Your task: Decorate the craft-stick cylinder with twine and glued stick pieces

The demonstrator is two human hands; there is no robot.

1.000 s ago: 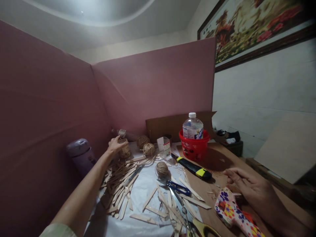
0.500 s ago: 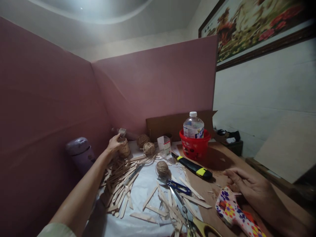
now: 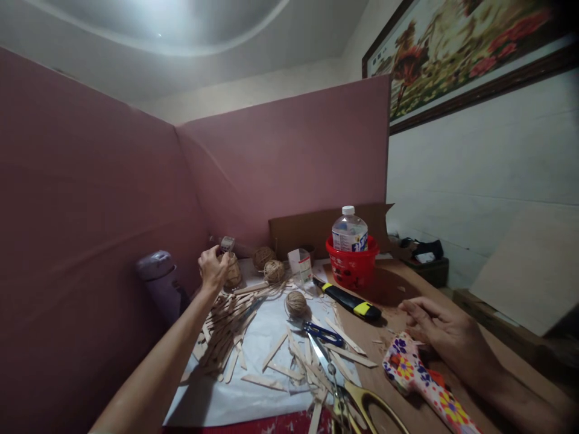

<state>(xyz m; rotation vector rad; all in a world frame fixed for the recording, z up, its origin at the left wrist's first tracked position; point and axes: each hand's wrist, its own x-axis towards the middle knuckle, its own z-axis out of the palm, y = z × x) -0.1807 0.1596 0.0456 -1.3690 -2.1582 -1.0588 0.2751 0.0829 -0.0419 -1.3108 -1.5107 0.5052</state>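
Note:
My left hand (image 3: 211, 268) reaches to the far left beside a small round tan container (image 3: 234, 271). Its thumb is apart from the bent fingers and lies near the container's rim; whether they touch is unclear. Over the right side of the table, my right hand (image 3: 441, 328) has thumb and forefinger pressed together. Anything between those tips is too small to make out. Just below it lies a flower-patterned glue gun (image 3: 414, 367). Many flat wooden sticks (image 3: 233, 322) spread below my left hand.
Mid-table are a twine ball (image 3: 296, 304), a black-yellow utility knife (image 3: 350, 300), blue-handled scissors (image 3: 323, 333) and gold-handled scissors (image 3: 362, 404). Farther back stand a red bucket (image 3: 353, 268) holding a bottle (image 3: 349, 232), more twine balls (image 3: 274, 271) and a clear cup (image 3: 299, 263). A purple flask (image 3: 160, 280) stands left.
My left hand has shifted off the top of the tan container toward its left side. My right hand keeps its pinched pose above the glue gun. The view has turned slightly.

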